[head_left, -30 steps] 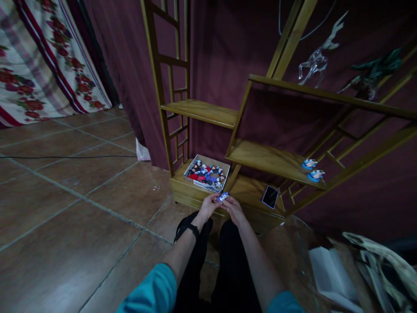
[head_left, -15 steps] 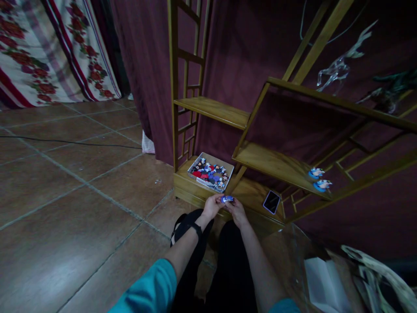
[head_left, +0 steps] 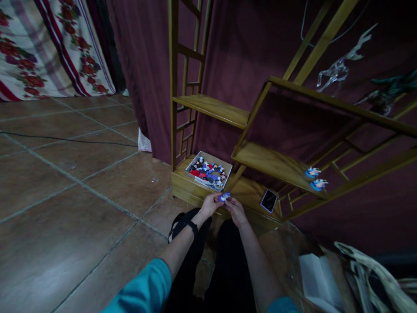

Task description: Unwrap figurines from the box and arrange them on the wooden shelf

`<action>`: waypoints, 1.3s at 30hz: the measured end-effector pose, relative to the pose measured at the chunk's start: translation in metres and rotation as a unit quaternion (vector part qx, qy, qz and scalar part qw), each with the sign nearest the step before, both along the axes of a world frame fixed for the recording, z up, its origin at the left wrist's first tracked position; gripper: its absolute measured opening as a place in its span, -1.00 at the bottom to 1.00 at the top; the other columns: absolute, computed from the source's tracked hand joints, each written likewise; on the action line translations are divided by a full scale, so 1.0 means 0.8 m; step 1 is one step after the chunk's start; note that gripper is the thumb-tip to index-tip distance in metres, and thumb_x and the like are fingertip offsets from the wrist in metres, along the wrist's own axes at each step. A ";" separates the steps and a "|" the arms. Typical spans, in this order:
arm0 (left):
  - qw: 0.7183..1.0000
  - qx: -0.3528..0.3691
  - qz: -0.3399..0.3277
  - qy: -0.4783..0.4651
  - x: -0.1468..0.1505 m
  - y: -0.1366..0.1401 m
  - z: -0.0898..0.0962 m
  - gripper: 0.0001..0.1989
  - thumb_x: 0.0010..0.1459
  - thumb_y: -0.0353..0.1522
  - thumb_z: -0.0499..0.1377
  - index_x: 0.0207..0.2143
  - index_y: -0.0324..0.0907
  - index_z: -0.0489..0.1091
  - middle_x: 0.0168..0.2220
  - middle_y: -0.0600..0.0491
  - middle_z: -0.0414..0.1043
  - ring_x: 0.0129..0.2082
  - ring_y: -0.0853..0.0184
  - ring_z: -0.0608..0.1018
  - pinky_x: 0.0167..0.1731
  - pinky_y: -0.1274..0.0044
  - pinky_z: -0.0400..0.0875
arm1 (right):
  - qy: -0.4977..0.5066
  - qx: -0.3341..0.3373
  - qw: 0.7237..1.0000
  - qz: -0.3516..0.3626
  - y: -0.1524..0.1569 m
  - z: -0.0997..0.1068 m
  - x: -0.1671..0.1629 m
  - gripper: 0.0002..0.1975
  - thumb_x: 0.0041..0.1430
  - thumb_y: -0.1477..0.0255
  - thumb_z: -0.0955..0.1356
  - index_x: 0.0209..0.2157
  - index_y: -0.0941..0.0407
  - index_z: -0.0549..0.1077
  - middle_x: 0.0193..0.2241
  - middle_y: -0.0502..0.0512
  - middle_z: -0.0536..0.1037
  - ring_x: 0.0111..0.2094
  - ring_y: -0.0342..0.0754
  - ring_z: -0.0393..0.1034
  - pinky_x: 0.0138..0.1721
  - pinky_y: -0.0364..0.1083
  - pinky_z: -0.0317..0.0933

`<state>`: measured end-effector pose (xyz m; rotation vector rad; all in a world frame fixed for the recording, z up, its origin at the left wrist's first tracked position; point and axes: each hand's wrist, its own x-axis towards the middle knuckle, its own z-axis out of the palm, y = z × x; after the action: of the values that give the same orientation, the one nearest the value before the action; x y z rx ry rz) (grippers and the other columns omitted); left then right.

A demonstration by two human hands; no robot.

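Note:
A small purple and white figurine point(head_left: 224, 197) is held between my two hands, in front of the low shelf. My left hand point(head_left: 211, 204) pinches it from the left, and the fingers of my right hand point(head_left: 236, 208) close on its right side. Just beyond my hands stands a shallow cardboard box point(head_left: 202, 181) holding several small figurines in red, black, white and purple. Two blue-based figurines point(head_left: 315, 179) stand at the right end of the middle shelf. The face of the held figurine is too small to make out.
The wooden display shelf point(head_left: 260, 161) rises ahead against a dark red curtain point(head_left: 224, 52). A phone or tablet point(head_left: 269, 201) lies on its lowest board. A clear glass ornament point(head_left: 339, 69) stands higher up. A white box point(head_left: 319, 278) is at lower right; a cable point(head_left: 71, 140) crosses the tiled floor.
The figurine has turned slightly in my fingers and now looks more upright. Both hands stay on it, and the view has shifted a little.

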<state>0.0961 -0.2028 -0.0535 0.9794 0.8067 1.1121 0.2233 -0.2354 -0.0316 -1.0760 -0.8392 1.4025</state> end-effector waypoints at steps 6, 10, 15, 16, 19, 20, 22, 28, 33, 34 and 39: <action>0.996 -0.067 -0.030 -0.041 -0.009 0.002 0.010 -0.58 -0.30 -0.46 0.35 -0.27 -0.29 0.45 -0.46 0.02 0.48 -0.50 0.44 0.46 -0.38 0.58 0.34 | 0.017 -0.005 1.000 -0.013 0.002 0.000 -0.001 -0.70 -0.23 0.34 0.46 -0.36 0.11 0.47 -0.31 0.06 0.54 -0.29 -0.04 0.42 -0.20 -0.04 0.30; 0.990 -0.096 -0.070 -0.070 -0.014 0.003 0.013 -0.59 -0.29 -0.45 0.36 -0.27 -0.30 0.44 -0.38 -0.04 0.48 -0.44 0.41 0.49 -0.33 0.56 0.36 | 0.025 -0.012 0.999 -0.029 0.004 -0.004 -0.001 -0.68 -0.25 0.36 0.47 -0.35 0.11 0.47 -0.34 0.05 0.54 -0.33 -0.07 0.43 -0.22 -0.04 0.31; 0.986 -0.127 -0.080 -0.078 -0.016 0.002 0.021 -0.65 -0.21 -0.43 0.33 -0.28 -0.28 0.44 -0.36 -0.04 0.48 -0.41 0.42 0.50 -0.29 0.56 0.37 | 0.019 0.012 0.999 -0.032 0.003 -0.004 -0.003 -0.63 -0.25 0.34 0.46 -0.30 0.09 0.46 -0.28 0.06 0.53 -0.28 -0.06 0.42 -0.23 -0.06 0.30; 0.986 -0.129 -0.078 -0.074 -0.016 0.002 0.021 -0.66 -0.21 -0.43 0.34 -0.29 -0.27 0.44 -0.37 -0.03 0.48 -0.42 0.42 0.50 -0.30 0.56 0.37 | 0.013 0.020 0.999 -0.035 0.002 -0.004 -0.003 -0.62 -0.25 0.34 0.46 -0.29 0.09 0.46 -0.29 0.06 0.53 -0.28 -0.05 0.41 -0.24 -0.07 0.30; 0.987 -0.125 -0.077 -0.068 -0.014 0.002 0.021 -0.67 -0.23 -0.43 0.34 -0.31 -0.27 0.44 -0.39 -0.01 0.47 -0.44 0.44 0.50 -0.32 0.57 0.37 | 0.000 0.037 0.999 -0.040 0.000 -0.001 -0.005 -0.61 -0.23 0.35 0.45 -0.25 0.07 0.45 -0.29 0.05 0.53 -0.27 -0.06 0.41 -0.24 -0.07 0.30; 0.987 -0.122 -0.075 -0.067 -0.014 0.002 0.020 -0.67 -0.23 -0.42 0.35 -0.31 -0.27 0.44 -0.39 -0.01 0.47 -0.44 0.44 0.50 -0.32 0.57 0.37 | 0.000 0.038 0.998 -0.042 0.000 0.000 -0.005 -0.60 -0.23 0.35 0.45 -0.24 0.07 0.45 -0.29 0.05 0.53 -0.27 -0.06 0.41 -0.24 -0.07 0.29; 0.988 -0.116 -0.072 -0.068 -0.013 0.002 0.020 -0.67 -0.23 -0.41 0.35 -0.32 -0.27 0.44 -0.39 -0.01 0.47 -0.44 0.44 0.50 -0.31 0.56 0.36 | 0.005 0.038 0.998 -0.044 -0.002 0.001 -0.004 -0.61 -0.22 0.35 0.44 -0.23 0.06 0.44 -0.28 0.06 0.52 -0.26 -0.06 0.40 -0.24 -0.07 0.29; 0.990 -0.117 -0.055 -0.065 -0.011 0.001 0.020 -0.69 -0.25 -0.41 0.36 -0.35 -0.28 0.45 -0.40 0.00 0.48 -0.44 0.44 0.49 -0.33 0.58 0.35 | 0.022 0.052 0.998 -0.035 -0.003 0.003 -0.006 -0.63 -0.20 0.37 0.44 -0.25 0.08 0.46 -0.28 0.06 0.52 -0.28 -0.07 0.39 -0.24 -0.08 0.29; 0.990 -0.104 -0.053 -0.072 -0.007 -0.002 0.021 -0.66 -0.26 -0.41 0.36 -0.33 -0.28 0.45 -0.39 -0.01 0.49 -0.41 0.41 0.50 -0.30 0.57 0.34 | 0.022 0.068 0.997 -0.041 -0.003 0.001 -0.007 -0.65 -0.19 0.38 0.44 -0.26 0.08 0.47 -0.32 0.03 0.52 -0.32 -0.10 0.38 -0.27 -0.11 0.29; 0.991 -0.102 -0.052 -0.073 -0.006 -0.002 0.021 -0.65 -0.27 -0.42 0.36 -0.33 -0.28 0.45 -0.39 -0.01 0.49 -0.41 0.41 0.50 -0.30 0.56 0.34 | 0.020 0.070 0.996 -0.042 -0.003 0.001 -0.007 -0.65 -0.20 0.38 0.44 -0.26 0.08 0.47 -0.31 0.04 0.52 -0.32 -0.10 0.38 -0.27 -0.10 0.29; 0.991 -0.102 -0.045 -0.072 -0.005 -0.003 0.022 -0.66 -0.27 -0.44 0.36 -0.33 -0.28 0.45 -0.43 0.02 0.48 -0.42 0.42 0.49 -0.30 0.58 0.34 | 0.014 0.067 0.997 -0.046 -0.004 0.001 -0.003 -0.65 -0.20 0.37 0.43 -0.25 0.08 0.47 -0.28 0.05 0.53 -0.30 -0.08 0.38 -0.27 -0.10 0.29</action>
<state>0.0923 -0.2055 -0.0358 0.7486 0.7352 0.9905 0.2206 -0.2388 -0.0307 -0.9792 -0.8414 1.2642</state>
